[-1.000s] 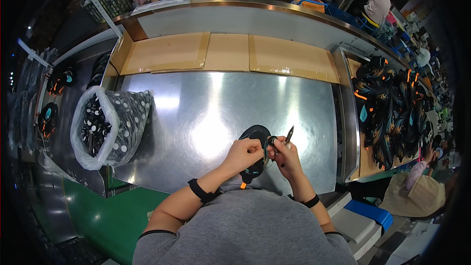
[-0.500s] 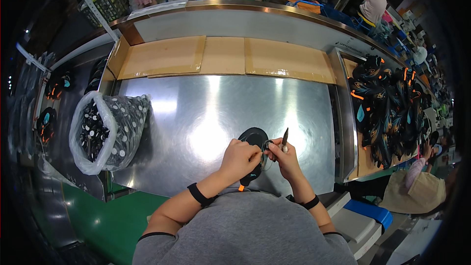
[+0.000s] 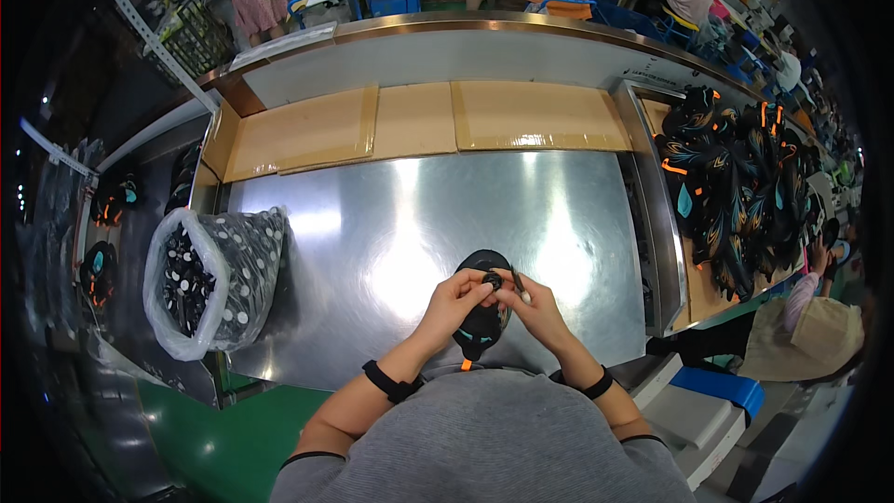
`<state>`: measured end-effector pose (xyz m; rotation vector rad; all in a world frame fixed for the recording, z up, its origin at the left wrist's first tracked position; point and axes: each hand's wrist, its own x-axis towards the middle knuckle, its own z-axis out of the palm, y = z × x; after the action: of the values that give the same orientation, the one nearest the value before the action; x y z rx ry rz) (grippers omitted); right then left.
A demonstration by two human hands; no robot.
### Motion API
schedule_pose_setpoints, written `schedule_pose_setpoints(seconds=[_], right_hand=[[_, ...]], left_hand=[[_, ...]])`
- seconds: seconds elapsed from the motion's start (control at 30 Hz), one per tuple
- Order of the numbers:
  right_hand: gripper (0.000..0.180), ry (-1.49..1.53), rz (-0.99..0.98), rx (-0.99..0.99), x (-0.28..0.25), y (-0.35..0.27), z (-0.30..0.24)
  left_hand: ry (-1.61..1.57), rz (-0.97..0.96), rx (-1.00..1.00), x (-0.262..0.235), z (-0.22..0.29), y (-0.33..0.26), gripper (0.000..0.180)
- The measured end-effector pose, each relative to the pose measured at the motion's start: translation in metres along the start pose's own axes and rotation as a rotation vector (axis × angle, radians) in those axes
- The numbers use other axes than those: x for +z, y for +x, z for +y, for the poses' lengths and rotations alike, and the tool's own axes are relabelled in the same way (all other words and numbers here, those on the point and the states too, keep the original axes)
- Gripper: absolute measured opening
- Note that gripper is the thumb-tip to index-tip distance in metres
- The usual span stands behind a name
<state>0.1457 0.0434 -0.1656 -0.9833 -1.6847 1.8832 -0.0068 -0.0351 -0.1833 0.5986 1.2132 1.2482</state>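
A black shoe (image 3: 482,328) with teal marks and an orange heel tab lies on the metal table in front of me, its toe pointing away. Over its middle, my left hand (image 3: 451,305) pinches a small round black part (image 3: 493,280) between thumb and fingers. My right hand (image 3: 540,313) meets it from the other side, fingertips at the same part. A slim dark tool with a pale end (image 3: 525,297) is also tucked in the right hand's fingers. My hands hide part of the shoe's upper.
On the left stands a clear plastic bag (image 3: 250,265) full of small black and white pieces. A tray of black shoes (image 3: 736,196) is at right, and more shoes (image 3: 98,270) lie far left. Cardboard (image 3: 419,121) lines the back. Other people sit beyond.
My hands have come together at the round black part. The tool in my right hand has swung from pointing up and away to lying closer over the shoe. The view has shifted slightly.
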Motion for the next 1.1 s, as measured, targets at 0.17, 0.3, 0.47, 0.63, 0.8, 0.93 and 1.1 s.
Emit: schedule_pose_setpoints(seconds=[0.17, 0.3, 0.47, 0.63, 0.8, 0.93, 1.1], right_hand=[[0.033, 0.017, 0.024, 0.036, -0.005, -0.008, 0.012], [0.027, 0.108, 0.054, 0.028, -0.007, -0.005, 0.008], [0.012, 0.062, 0.053, -0.035, -0.014, 0.006, 0.015], [0.009, -0.06, 0.092, -0.252, -0.006, 0.013, 0.022], [0.013, 0.01, 0.366, -0.235, -0.012, 0.022, 0.025], [0.016, 0.863, 0.091, -0.017, -0.011, 0.02, 0.022], [0.016, 0.917, -0.027, 0.012, -0.02, 0.001, 0.032]], left_hand=[[0.062, -0.076, -0.047, 0.005, 0.008, -0.004, 0.02], [-0.014, -0.117, -0.069, 0.002, 0.011, -0.004, 0.02], [0.127, -0.136, -0.065, 0.002, 0.001, -0.001, 0.019], [0.046, -0.074, 0.035, 0.014, 0.006, 0.007, 0.02], [0.131, -0.029, 0.015, 0.008, -0.004, 0.01, 0.027], [0.004, -0.013, 0.02, 0.004, -0.002, 0.017, 0.024], [-0.633, 0.044, 0.075, -0.012, -0.009, 0.014, 0.02]])
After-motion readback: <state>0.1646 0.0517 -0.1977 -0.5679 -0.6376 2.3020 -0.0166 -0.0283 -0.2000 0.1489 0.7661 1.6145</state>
